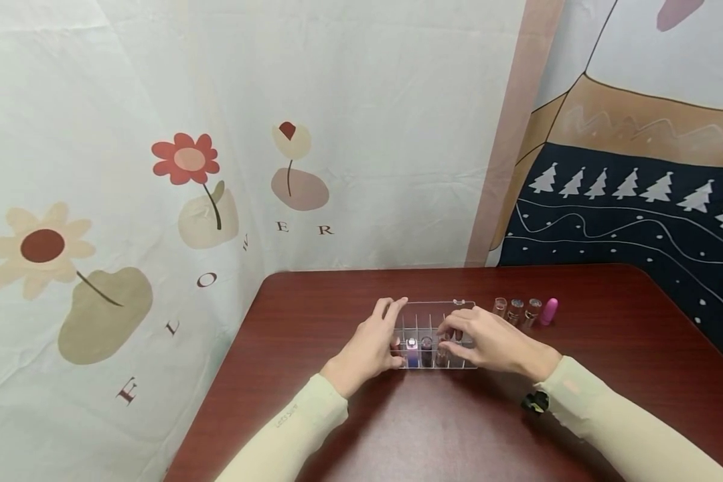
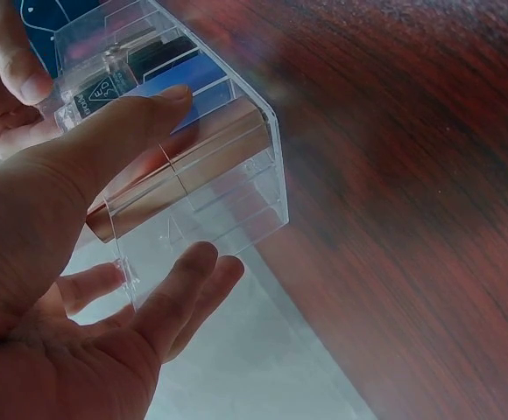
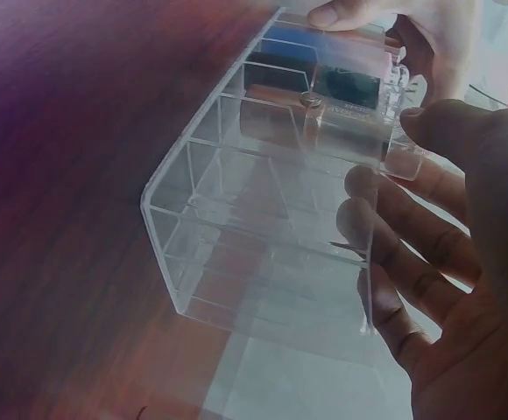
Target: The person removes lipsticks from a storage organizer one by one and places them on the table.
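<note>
A clear divided organizer [image 1: 440, 367] stands on the table, lipstick tubes in its left compartments. At its left end my left hand [image 1: 369, 345] grips it, thumb over the front and fingers behind. Beside that thumb are a rose-gold tube [image 2: 228, 140] and a blue tube [image 2: 184, 80]; a dark tube [image 3: 346, 86] stands further right. My right hand [image 1: 497, 338] pinches the top of a clear-capped lipstick tube [image 3: 350, 133], whose brownish lower part sits in a compartment. Its other fingers lie behind the organizer's clear wall. Compartments to the right of this tube hold nothing visible.
Behind my right hand, several tubes stand in a row on the dark red table [image 1: 325, 301]: clear-ended tubes [image 1: 515, 312] and a bright pink tube [image 1: 549, 312]. A printed cloth [image 1: 397, 167] hangs along the table's back and left edges.
</note>
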Action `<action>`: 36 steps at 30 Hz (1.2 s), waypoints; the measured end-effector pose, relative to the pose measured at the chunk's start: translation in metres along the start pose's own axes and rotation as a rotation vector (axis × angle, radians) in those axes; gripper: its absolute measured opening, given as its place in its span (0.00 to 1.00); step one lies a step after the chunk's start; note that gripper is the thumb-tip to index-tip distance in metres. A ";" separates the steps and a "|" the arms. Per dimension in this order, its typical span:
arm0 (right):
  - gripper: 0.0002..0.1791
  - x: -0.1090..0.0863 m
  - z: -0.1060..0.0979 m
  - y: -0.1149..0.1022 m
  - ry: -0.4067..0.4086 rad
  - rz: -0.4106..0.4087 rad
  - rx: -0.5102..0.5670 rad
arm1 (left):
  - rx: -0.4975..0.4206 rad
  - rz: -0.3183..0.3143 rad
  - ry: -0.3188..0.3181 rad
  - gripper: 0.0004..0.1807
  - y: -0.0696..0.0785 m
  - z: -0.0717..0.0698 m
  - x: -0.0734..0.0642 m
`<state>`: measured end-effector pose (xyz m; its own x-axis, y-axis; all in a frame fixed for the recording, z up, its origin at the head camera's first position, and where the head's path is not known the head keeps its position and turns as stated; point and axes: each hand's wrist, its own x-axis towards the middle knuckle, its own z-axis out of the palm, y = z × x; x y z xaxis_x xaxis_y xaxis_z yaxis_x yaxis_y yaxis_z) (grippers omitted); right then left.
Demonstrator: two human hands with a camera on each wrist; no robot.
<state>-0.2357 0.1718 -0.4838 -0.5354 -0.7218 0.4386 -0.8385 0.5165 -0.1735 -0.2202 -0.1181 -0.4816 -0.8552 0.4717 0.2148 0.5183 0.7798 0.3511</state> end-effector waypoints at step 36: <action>0.14 -0.002 -0.038 0.004 0.114 0.048 -0.021 | -0.011 0.020 0.010 0.68 -0.001 0.002 0.001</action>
<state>-0.2340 0.1933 -0.4521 -0.5591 -0.6395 0.5277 -0.8091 0.5598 -0.1789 -0.2213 -0.1176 -0.4831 -0.8444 0.4832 0.2314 0.5357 0.7654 0.3565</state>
